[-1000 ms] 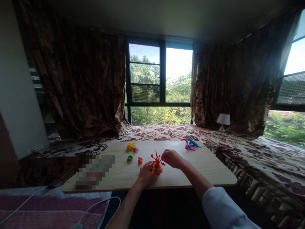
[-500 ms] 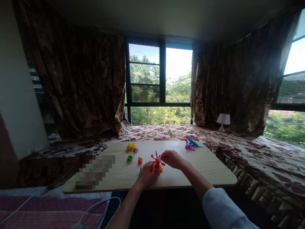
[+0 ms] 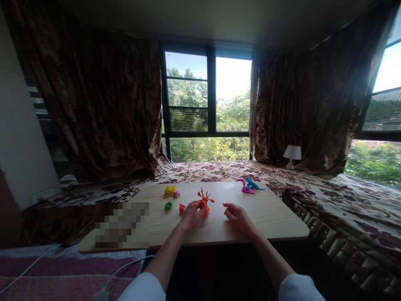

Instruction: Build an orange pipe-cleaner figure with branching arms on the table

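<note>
My left hand (image 3: 193, 215) is closed around the base of an orange modelling-clay figure (image 3: 206, 205) that stands upright on the table, with several thin branching arms spreading from its top. The fingers behind the figure are partly hidden. To the right, apart from the figure, my right hand (image 3: 237, 216) hovers over the table with its fingers loosely curled and apart; I make out nothing held in it. Just left of my left hand lies a small orange clay lump (image 3: 182, 208), and beyond that a green lump (image 3: 168, 205).
On the pale wooden table (image 3: 266, 221) are a yellow clay lump (image 3: 170, 190), a small pink-purple lump (image 3: 176, 194), a pink clay figure (image 3: 247, 189) and a blue one (image 3: 253, 184). A blurred-out item (image 3: 122, 225) covers the left side. A white lamp (image 3: 292, 155) stands behind.
My right hand has let go of the orange figure's arms and drawn back right and toward me, its fingers loosening. My left hand still holds the figure. The view has shifted slightly.
</note>
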A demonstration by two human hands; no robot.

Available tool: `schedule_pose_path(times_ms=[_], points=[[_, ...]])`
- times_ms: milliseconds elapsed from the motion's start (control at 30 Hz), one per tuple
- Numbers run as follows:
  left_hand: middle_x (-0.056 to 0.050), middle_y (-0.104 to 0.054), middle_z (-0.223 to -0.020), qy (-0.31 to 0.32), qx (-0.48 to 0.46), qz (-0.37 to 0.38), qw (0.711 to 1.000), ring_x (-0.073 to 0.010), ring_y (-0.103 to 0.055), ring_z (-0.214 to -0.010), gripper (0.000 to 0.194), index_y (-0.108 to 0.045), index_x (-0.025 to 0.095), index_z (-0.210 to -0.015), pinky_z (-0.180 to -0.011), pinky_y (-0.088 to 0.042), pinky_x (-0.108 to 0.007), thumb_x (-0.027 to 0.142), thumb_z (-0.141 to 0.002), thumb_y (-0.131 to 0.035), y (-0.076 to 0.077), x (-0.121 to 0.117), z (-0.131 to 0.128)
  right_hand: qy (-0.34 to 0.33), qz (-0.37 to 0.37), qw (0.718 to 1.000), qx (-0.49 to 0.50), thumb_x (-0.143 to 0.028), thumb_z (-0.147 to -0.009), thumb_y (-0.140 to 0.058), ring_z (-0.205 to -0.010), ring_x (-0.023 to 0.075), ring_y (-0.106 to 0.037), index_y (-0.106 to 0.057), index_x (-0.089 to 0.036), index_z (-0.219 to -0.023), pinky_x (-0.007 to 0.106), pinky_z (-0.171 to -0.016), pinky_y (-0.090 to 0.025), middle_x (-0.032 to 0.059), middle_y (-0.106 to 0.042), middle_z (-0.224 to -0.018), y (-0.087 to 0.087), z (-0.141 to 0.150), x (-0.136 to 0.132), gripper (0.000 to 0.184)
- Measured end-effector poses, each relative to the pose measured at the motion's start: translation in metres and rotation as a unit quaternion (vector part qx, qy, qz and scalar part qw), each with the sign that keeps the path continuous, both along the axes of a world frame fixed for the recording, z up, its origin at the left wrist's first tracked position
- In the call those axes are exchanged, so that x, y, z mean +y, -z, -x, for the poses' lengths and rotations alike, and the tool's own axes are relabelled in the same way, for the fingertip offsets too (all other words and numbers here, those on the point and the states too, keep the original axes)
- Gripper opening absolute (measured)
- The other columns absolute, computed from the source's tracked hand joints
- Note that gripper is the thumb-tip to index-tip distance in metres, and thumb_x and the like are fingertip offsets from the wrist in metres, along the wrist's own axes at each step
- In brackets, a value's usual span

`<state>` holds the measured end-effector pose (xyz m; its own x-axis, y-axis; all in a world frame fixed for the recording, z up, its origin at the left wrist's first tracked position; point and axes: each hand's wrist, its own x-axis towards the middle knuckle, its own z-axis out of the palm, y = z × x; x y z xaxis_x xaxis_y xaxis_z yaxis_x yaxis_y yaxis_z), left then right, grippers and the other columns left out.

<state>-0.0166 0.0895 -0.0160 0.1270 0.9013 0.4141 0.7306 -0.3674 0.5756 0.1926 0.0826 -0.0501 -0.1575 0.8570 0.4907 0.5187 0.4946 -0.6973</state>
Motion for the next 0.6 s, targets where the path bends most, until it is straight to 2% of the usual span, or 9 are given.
schedule_pose_path(times_ms=[167, 300, 433, 500, 600], points=[[-0.002, -0.066, -0.088, 0.003, 0.013, 0.012, 1.000, -0.0170, -0.057, -0.087, 0.019, -0.066, 0.022, -0.083, -0.078, -0.040, -0.026, 0.029, -0.073, -0.052, 0.007, 0.008, 0.002, 0.017, 0.022, 0.998, 0.048, -0.026, -0.078, -0.045, -0.068, 0.0148, -0.059, -0.059, -0.015, -0.103, 0.027, -0.068, -0.045, 0.0044, -0.066, -0.078, 0.009, 0.001, 0.002, 0.031], [-0.005, -0.062, -0.103, -0.002, 0.007, 0.017, 1.000, -0.0175, -0.056, -0.094, 0.028, -0.064, 0.020, -0.097, -0.082, -0.040, -0.027, 0.030, -0.073, -0.052, 0.012, 0.003, 0.010, 0.010, 0.031, 0.998, 0.063, -0.027, -0.077, -0.046, -0.068, 0.0149, -0.059, -0.060, -0.014, -0.101, 0.027, -0.067, -0.046, 0.0041, -0.066, -0.077, 0.008, -0.001, 0.001, 0.030], [-0.006, -0.058, -0.111, 0.014, 0.019, -0.035, 0.999, -0.0184, -0.050, -0.105, 0.034, -0.061, 0.018, -0.104, -0.093, -0.036, -0.030, 0.031, -0.075, -0.049, 0.016, -0.014, 0.040, 0.002, 0.027, 0.996, 0.082, -0.027, -0.077, -0.044, -0.068, 0.0148, -0.060, -0.060, -0.014, -0.099, 0.026, -0.066, -0.046, 0.0040, -0.065, -0.076, 0.011, -0.003, 0.000, 0.030], [-0.004, -0.060, -0.105, -0.015, 0.022, -0.060, 0.998, -0.0170, -0.051, -0.102, 0.032, -0.062, 0.020, -0.100, -0.093, -0.036, -0.029, 0.032, -0.077, -0.046, 0.018, -0.024, 0.062, 0.004, 0.024, 0.996, 0.089, -0.027, -0.078, -0.043, -0.068, 0.0148, -0.060, -0.060, -0.014, -0.098, 0.026, -0.066, -0.045, 0.0039, -0.065, -0.074, 0.012, -0.003, -0.001, 0.029], [-0.003, -0.062, -0.098, -0.087, 0.025, -0.054, 0.994, -0.0165, -0.055, -0.094, 0.028, -0.065, 0.023, -0.092, -0.088, -0.039, -0.026, 0.034, -0.077, -0.045, 0.018, -0.034, 0.085, 0.009, 0.026, 0.996, 0.089, -0.027, -0.078, -0.043, -0.067, 0.0151, -0.060, -0.060, -0.014, -0.096, 0.026, -0.065, -0.046, 0.0039, -0.064, -0.072, 0.011, -0.003, -0.002, 0.029]])
